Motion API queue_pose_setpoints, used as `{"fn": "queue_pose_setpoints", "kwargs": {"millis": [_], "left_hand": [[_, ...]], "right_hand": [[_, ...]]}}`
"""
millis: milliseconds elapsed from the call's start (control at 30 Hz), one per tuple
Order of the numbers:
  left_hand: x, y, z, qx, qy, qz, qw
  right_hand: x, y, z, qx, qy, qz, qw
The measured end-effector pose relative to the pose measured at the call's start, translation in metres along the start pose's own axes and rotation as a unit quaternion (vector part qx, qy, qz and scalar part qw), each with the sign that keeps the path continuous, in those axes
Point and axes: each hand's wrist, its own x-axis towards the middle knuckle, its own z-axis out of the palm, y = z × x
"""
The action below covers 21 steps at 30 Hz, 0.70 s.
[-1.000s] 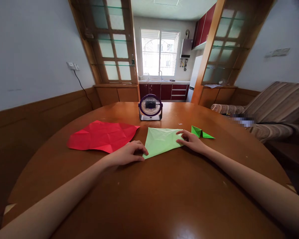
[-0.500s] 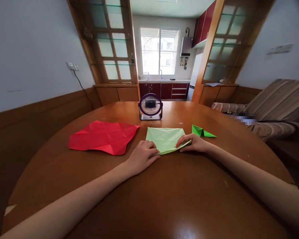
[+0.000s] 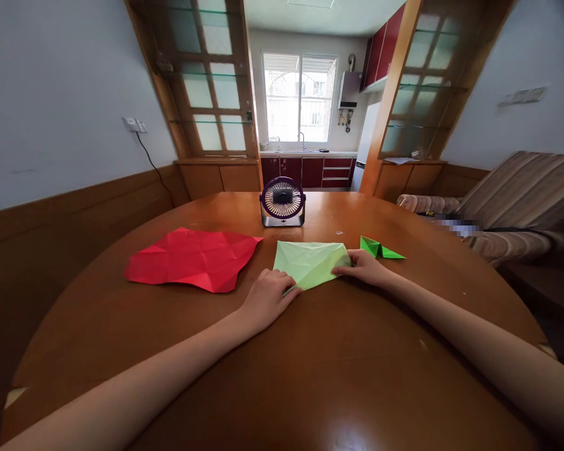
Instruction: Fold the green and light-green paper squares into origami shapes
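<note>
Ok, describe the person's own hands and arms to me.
The left hand and right hand are ungloved. The left forearm and right forearm look slim and bare as far as the picture shows, with no sleeve, watch or bracelet in view.

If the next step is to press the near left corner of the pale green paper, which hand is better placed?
Probably the left hand: it touches the pale green paper at that corner, while the right hand holds the right side.

No readable text, brand, number or sign; small dark mark (image 3: 283, 220) on fan base (image 3: 275, 222) too tiny.
</note>
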Motion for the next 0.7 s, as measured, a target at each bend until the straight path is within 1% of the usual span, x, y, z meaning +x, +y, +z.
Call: {"fn": "queue_pose_setpoints", "kwargs": {"millis": [67,133,200,267,367,433,567,700], "left_hand": [[0.0,-0.001,0.0,-0.021,0.002,-0.062,0.998],[-0.001,-0.001,0.001,-0.038,0.008,-0.107,0.993],[-0.001,-0.002,0.001,-0.041,0.011,-0.125,0.991],[-0.002,-0.002,0.001,-0.021,0.006,-0.129,0.991],[-0.001,-0.001,-0.001,0.025,-0.011,-0.115,0.993],[-0.001,-0.001,-0.002,0.043,-0.025,-0.092,0.995],[0.001,-0.006,-0.003,0.046,-0.042,-0.052,0.997],[-0.002,-0.015,-0.006,0.045,-0.038,0.001,0.998]], "right_hand": [[0.002,0.0,0.003,-0.018,0.028,0.004,0.999],[0.002,-0.001,0.007,-0.058,0.061,0.012,0.996],[0.001,-0.002,0.009,-0.093,0.089,0.019,0.991],[-0.001,-0.003,0.011,-0.112,0.104,0.02,0.988],[-0.003,-0.004,0.013,-0.129,0.115,0.013,0.985],[-0.002,-0.005,0.012,-0.13,0.108,0.014,0.986],[0.001,-0.004,0.009,-0.106,0.087,0.03,0.99],[0.003,0.0,0.006,-0.074,0.065,0.042,0.994]]}}
